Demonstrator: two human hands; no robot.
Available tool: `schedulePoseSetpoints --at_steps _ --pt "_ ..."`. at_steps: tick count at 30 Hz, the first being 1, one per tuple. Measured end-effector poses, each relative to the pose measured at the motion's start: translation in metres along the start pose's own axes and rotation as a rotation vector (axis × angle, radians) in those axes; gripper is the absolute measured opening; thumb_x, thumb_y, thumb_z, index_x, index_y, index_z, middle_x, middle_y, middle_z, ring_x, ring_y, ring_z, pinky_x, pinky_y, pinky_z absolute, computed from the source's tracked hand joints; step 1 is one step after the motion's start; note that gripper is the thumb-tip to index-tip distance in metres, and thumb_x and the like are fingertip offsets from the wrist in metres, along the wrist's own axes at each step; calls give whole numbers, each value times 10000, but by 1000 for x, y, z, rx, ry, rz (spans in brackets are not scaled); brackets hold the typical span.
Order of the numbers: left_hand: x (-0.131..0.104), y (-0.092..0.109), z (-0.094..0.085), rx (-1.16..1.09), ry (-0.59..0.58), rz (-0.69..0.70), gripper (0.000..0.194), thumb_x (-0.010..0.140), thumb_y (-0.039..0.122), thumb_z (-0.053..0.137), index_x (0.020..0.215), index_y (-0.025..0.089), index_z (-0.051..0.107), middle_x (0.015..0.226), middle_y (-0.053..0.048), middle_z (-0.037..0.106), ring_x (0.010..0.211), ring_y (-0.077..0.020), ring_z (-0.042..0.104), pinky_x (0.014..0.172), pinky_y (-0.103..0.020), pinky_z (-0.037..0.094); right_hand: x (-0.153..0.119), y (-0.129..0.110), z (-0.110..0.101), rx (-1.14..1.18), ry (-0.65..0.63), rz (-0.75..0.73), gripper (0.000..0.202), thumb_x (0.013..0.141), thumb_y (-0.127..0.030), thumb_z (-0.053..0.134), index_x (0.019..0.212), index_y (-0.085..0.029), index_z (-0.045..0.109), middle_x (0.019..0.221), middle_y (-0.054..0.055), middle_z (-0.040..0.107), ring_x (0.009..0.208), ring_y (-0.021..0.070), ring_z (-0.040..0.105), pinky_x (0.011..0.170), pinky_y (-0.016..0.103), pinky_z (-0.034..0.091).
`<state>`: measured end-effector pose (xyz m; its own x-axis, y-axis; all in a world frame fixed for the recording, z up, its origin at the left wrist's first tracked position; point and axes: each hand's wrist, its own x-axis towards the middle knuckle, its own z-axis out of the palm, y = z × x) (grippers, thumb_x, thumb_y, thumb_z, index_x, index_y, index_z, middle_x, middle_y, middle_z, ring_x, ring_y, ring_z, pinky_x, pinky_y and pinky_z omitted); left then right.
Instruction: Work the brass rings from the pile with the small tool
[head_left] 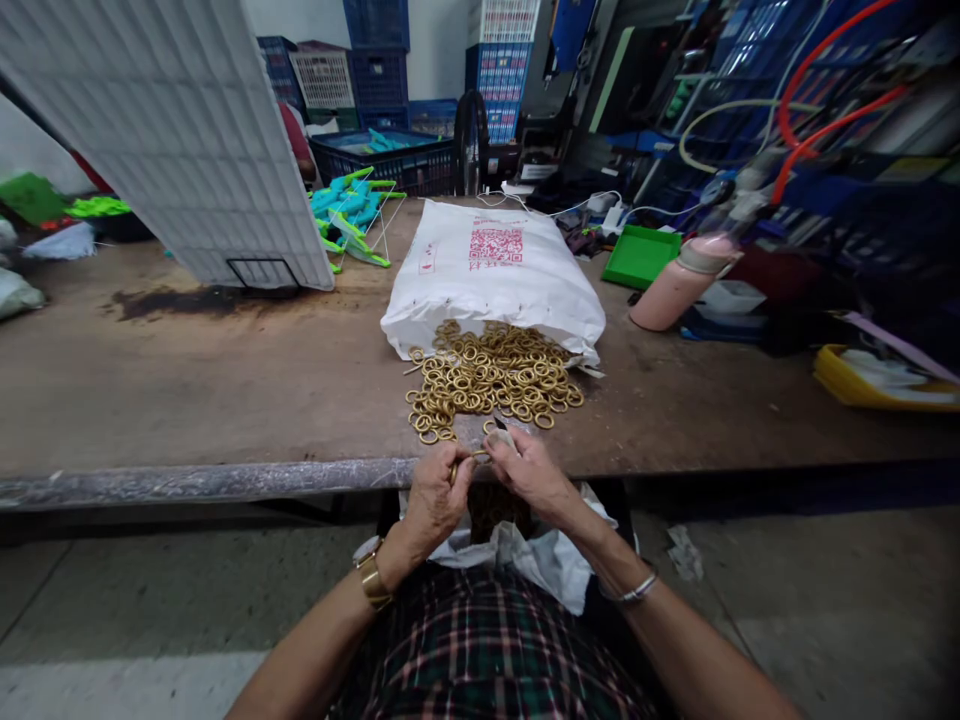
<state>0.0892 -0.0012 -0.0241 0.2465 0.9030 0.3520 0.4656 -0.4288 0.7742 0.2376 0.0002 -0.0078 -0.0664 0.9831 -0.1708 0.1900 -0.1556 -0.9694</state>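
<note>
My left hand [436, 492] is closed at the table's front edge, pinching a brass-coloured ring [481, 456]. Part of another ring seems to show between its fingers. Close beside it, my right hand [537, 478] grips a small knife [501, 425] with a dark pointed tip and a pale, wrapped-looking handle. The knife is near the held ring; whether they touch I cannot tell. Just beyond both hands lies a heap of loose brass-coloured rings [499, 378], spilling from the mouth of a white woven sack [442, 265] with red print.
Below the table edge, an open white bag [555, 560] sits at my lap with dark contents. A white ribbed panel [172, 130] stands at left. Turquoise and green plastic pieces [352, 212], a green tray [642, 256], a pink bottle [679, 285] and a yellow tray [885, 385] are on the table.
</note>
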Motion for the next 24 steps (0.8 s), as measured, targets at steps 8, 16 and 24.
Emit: schedulePoseSetpoints --at_steps 8,16,24 --pt "-1 10 -1 -229 -18 -176 117 810 229 464 753 165 545 662 4 564 607 -113 498 606 -227 390 1 -1 10 -232 32 -105 257 770 -384 465 612 -184 439 553 -55 416 540 84 369 499 207 287" --pt "-1 21 -2 -557 -86 -428 183 810 338 486 847 160 510 659 23 534 586 -100 477 596 -220 394 0 -8 9 -134 41 -32 172 744 -300 463 640 -172 514 582 -40 463 571 94 400 532 210 312" --pt "-4 14 1 -405 -18 -249 150 838 294 457 782 171 522 674 0 569 629 -117 516 629 -233 404 3 -1 8 57 -92 137 245 782 -350 442 625 -179 517 502 -44 470 411 66 314 418 210 233"
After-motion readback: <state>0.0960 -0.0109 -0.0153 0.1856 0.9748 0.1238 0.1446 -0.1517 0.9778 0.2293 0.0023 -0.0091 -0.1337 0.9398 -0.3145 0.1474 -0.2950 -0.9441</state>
